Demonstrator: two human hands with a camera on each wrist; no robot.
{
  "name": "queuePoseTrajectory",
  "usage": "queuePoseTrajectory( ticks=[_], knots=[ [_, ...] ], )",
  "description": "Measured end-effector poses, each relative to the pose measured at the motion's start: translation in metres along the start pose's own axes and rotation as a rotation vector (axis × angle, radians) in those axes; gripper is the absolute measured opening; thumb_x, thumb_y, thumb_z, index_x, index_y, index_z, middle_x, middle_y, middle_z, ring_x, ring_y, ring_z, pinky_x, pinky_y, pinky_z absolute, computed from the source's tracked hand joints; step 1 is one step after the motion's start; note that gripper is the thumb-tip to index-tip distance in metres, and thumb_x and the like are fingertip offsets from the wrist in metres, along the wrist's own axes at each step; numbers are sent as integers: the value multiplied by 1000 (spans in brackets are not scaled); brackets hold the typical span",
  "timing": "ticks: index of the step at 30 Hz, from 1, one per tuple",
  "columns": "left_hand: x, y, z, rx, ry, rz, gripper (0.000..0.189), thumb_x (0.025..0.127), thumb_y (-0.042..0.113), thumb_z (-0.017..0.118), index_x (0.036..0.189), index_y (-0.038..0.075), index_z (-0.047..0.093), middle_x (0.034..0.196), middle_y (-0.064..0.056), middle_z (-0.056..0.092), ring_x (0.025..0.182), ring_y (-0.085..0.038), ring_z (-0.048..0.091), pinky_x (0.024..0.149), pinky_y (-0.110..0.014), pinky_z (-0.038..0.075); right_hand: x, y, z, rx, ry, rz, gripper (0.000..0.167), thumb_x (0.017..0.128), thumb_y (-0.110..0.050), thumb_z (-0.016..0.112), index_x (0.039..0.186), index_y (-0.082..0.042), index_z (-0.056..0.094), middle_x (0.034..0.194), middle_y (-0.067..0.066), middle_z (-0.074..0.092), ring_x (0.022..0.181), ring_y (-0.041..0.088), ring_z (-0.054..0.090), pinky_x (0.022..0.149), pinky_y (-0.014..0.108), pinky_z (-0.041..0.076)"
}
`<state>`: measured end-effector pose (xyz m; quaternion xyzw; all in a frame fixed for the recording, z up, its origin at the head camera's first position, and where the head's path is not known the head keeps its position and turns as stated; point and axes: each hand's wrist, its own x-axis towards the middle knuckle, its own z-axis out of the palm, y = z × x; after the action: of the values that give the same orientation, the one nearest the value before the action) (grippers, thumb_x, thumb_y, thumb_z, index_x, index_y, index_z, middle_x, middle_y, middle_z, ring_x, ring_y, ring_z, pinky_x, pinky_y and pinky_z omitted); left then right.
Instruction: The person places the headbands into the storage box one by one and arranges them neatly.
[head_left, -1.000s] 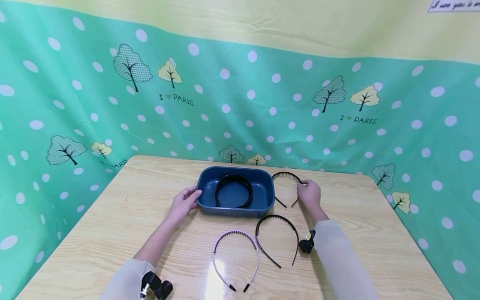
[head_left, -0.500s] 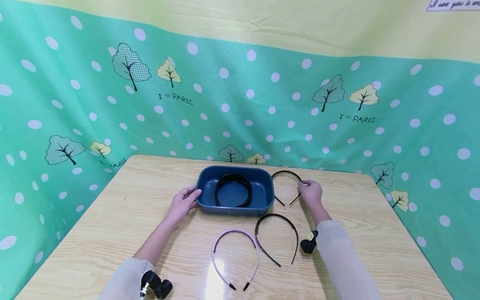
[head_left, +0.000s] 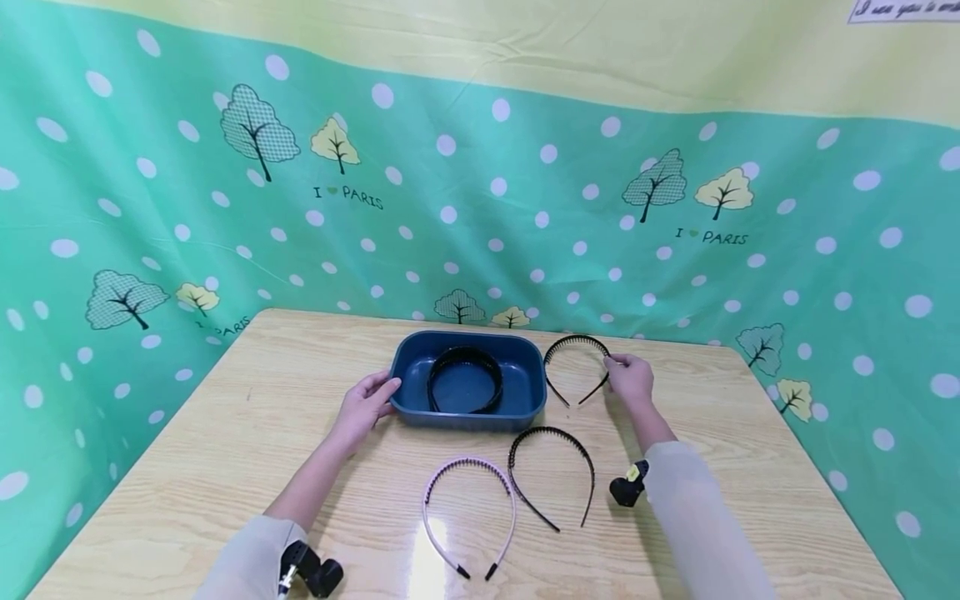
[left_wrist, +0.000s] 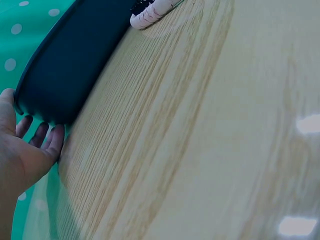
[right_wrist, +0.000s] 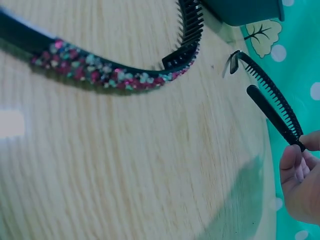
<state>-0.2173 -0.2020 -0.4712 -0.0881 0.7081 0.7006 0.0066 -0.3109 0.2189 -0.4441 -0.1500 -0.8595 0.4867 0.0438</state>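
Observation:
My right hand point(head_left: 632, 379) pinches the right side of a black toothed headband point(head_left: 576, 338) behind the box's right end. In the right wrist view, thumb and fingers grip that headband point(right_wrist: 274, 95) near one side. The left hand point(head_left: 363, 408) holds the left end of a blue plastic box point(head_left: 465, 422), thumb at the rim and fingers lower down. Inside the box lies a black headband ring point(head_left: 497, 375), perhaps more than one stacked. A second black headband point(head_left: 590, 467), glittered with coloured stones in the right wrist view, lies on the table before the box, beside a pink headband point(head_left: 429, 525).
The wooden table point(head_left: 225, 467) backs onto a green dotted curtain point(head_left: 480, 192). Small black cameras sit on both wrists, the right one point(head_left: 628, 485) near the stone-covered headband. Light glares off the table front.
My right hand has moved slightly right and away from the box, and the pinched headband has shifted with it. The left hand stays on the box.

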Motion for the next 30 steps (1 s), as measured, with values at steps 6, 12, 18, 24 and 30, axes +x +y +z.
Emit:
queuePoseTrajectory(
  ticks=[6,12,18,24,30],
  knots=[
    [0,1,0,1,-2,-7,57,94,32,57,137,-2,41,134,-24,47,104,-15,60,78,-17,54,-2,-2,-5,52,-10,19,38,95,-22,52,125,1,57,83,7,61,57,11,55,55,22,48],
    [-2,4,1,-9,-8,-21,58,95,31,55,139,-2,38,136,-23,45,104,-15,60,77,-15,54,-5,-7,-9,77,-24,32,38,97,-22,50,127,0,55,108,21,60,62,13,57,59,27,51],
    [-1,2,-1,-8,-18,-12,61,94,34,56,139,-2,37,137,-24,45,103,-13,60,78,-15,54,-4,-6,-14,80,-29,34,39,98,-24,48,128,-1,54,107,20,60,68,16,59,66,31,53],
    [-1,1,-1,17,-12,-4,64,93,38,56,139,-2,38,135,-24,46,99,-9,61,78,-15,54,-5,-7,-16,102,-11,35,37,97,-23,51,126,-2,56,97,14,60,65,14,57,64,29,54],
    [-2,1,-1,21,-17,-5,65,93,39,56,139,-2,37,135,-24,46,101,-11,61,78,-15,54,-7,-10,-16,158,-4,27,37,96,-22,52,126,0,56,93,11,59,60,8,54,57,22,53]
  ],
)
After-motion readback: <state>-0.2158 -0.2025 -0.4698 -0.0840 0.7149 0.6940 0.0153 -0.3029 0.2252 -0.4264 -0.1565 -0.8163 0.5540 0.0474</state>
